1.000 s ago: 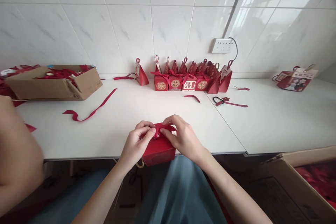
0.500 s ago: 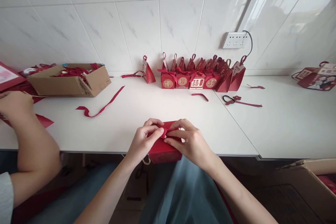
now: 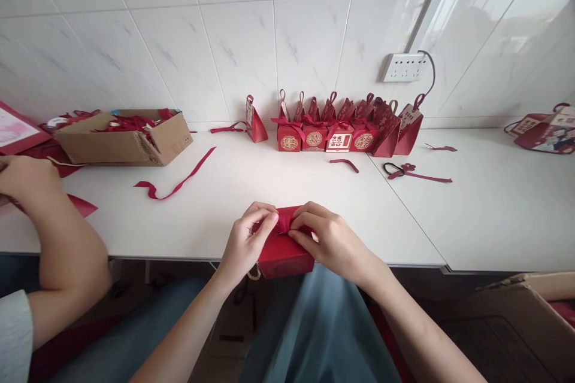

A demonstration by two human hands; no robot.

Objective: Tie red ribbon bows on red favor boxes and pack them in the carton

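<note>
A small red gift box (image 3: pixel 286 256) rests at the table's front edge, partly over it, between my two hands. Across its top lies a red ribbon (image 3: pixel 284 222), gathered into a knot or bow at the middle. My left hand (image 3: pixel 251 233) pinches the ribbon just left of the knot, thumb against fingers. On the other side my right hand (image 3: pixel 321 233) pinches the ribbon, its fingertips close to the knot. A bit of twisted cord (image 3: pixel 254 273) shows under the box's left corner. The fingers hide the ends of the ribbon.
Several red gift boxes (image 3: pixel 338 137) stand in a row by the wall. Left of them is a cardboard box (image 3: pixel 121 146) of ribbons. A loose ribbon (image 3: pixel 175 188) and a dark hair tie (image 3: pixel 392 170) lie on the table. Another person's arm (image 3: pixel 67 233) is at the left.
My fingers have drawn slightly apart on the ribbon, and more of the knot shows between them. The box stays in place; the view has shifted a little.
</note>
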